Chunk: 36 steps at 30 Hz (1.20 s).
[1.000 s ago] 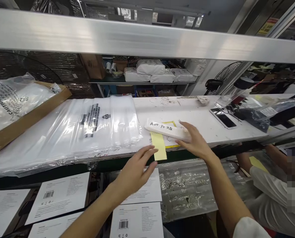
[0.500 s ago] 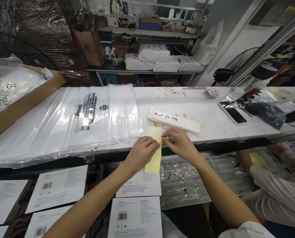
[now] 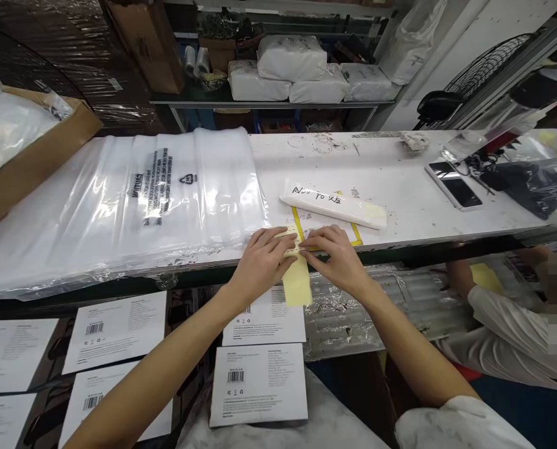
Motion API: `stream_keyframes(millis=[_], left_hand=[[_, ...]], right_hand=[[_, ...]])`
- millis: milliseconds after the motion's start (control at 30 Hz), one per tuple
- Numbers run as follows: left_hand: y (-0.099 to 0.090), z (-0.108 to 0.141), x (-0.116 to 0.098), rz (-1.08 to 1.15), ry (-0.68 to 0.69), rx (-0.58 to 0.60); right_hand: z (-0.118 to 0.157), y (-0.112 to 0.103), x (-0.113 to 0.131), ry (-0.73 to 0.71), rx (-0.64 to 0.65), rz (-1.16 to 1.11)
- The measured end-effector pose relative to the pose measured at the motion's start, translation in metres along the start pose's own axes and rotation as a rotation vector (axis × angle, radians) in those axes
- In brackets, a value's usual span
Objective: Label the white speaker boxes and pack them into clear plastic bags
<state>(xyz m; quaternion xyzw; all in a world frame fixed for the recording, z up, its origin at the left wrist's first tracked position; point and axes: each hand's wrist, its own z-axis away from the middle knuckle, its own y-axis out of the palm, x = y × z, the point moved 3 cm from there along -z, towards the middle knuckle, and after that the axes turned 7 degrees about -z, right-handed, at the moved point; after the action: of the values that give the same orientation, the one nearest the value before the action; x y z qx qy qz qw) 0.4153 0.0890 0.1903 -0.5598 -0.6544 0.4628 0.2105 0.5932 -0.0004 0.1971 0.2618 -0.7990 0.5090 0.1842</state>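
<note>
A yellow sticker sheet [image 3: 297, 285] with rows of small printed labels hangs over the table's front edge, its upper part bent between my hands. My left hand [image 3: 263, 260] pinches the sheet from the left, fingers across the printed rows. From the right, my right hand [image 3: 337, 259] has its thumb and fingertips pressed together at the sheet's edge; whether a single label is between them is too small to see. Below the sheet lie white printed boxes [image 3: 262, 399] with barcodes. Just behind my hands is a long white packet [image 3: 334, 209] with handwriting, over a yellow-edged card [image 3: 357, 234].
A stack of clear plastic bags [image 3: 203, 199] covers the table's left side, beside an open carton [image 3: 35, 159]. A phone [image 3: 453, 185] and dark bagged items lie at right. Another person's arm [image 3: 493, 324] is at the right edge. White packages [image 3: 292, 59] sit on a back shelf.
The view has tilted down. My hands have come closer together on the sticker sheet, which now bends between them; its printed rows are more covered.
</note>
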Motion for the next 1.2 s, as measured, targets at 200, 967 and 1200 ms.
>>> stream_keyframes(millis=[200,967,1200], left_hand=[[0.005,-0.001,0.004,0.013,-0.034,0.001],[0.007,0.001,0.003,0.065,-0.006,-0.063],[0.008,0.002,0.003,0.074,-0.024,-0.076]], right_hand=[[-0.001,0.0,0.001,-0.02,0.031,0.05],[-0.001,0.002,0.017,0.083,0.055,0.082],[0.0,-0.004,0.022,0.159,0.01,-0.074]])
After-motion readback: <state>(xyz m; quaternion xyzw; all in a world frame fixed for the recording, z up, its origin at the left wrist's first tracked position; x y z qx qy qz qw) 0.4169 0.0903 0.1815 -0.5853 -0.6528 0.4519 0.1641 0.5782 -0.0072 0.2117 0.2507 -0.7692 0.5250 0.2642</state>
